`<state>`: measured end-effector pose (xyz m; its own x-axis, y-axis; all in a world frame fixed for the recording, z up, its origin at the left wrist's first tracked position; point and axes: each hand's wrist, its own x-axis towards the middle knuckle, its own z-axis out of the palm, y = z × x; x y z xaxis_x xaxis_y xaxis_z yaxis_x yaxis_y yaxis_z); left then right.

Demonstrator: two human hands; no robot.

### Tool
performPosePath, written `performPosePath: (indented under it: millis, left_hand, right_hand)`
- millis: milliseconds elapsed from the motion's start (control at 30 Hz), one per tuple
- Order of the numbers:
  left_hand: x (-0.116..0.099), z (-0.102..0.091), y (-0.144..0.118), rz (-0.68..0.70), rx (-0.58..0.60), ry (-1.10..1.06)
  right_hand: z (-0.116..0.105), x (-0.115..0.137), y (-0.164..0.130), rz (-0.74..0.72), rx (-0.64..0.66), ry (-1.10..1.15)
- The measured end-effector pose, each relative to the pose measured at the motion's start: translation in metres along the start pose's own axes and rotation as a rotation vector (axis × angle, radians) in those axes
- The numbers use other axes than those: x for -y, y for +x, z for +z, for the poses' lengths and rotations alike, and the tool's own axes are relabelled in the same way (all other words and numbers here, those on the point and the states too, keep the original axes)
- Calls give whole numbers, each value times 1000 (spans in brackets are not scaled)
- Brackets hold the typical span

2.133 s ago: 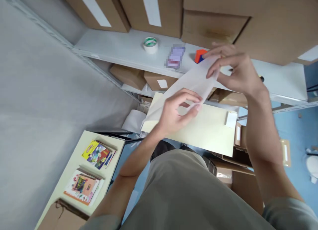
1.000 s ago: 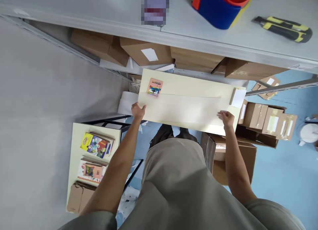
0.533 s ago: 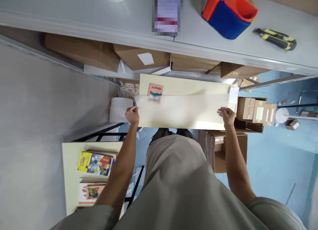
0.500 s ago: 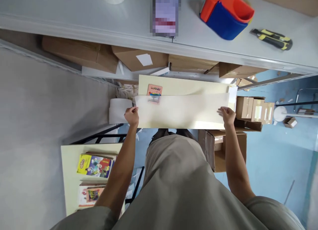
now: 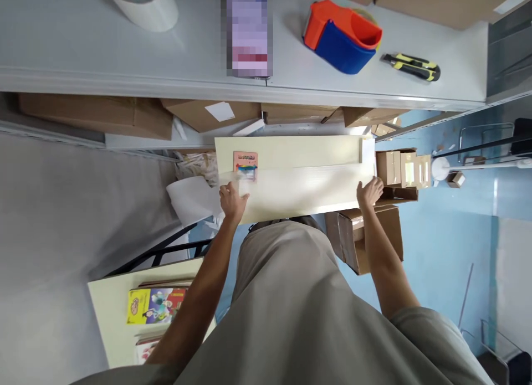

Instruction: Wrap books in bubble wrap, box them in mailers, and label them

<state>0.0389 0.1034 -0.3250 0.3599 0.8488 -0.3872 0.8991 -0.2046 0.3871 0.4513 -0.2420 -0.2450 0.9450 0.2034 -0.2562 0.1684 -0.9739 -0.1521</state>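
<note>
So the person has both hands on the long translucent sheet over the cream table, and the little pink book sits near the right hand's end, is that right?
Not quite. In the head view the small pink book lies at the left hand end of the translucent sheet, not by the right hand. Both hands do rest on the sheet over the cream table.
</note>
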Motion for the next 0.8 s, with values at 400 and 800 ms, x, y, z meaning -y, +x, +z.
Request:
performPosePath:
  millis: [400, 800]
  left_hand:
    - [-30, -37, 30, -5, 9, -54]
    - [-121, -79, 113, -137, 164, -36]
  right_hand:
    - [81, 54, -74, -96, 472, -145]
    - [89, 25, -90, -230, 453, -105]
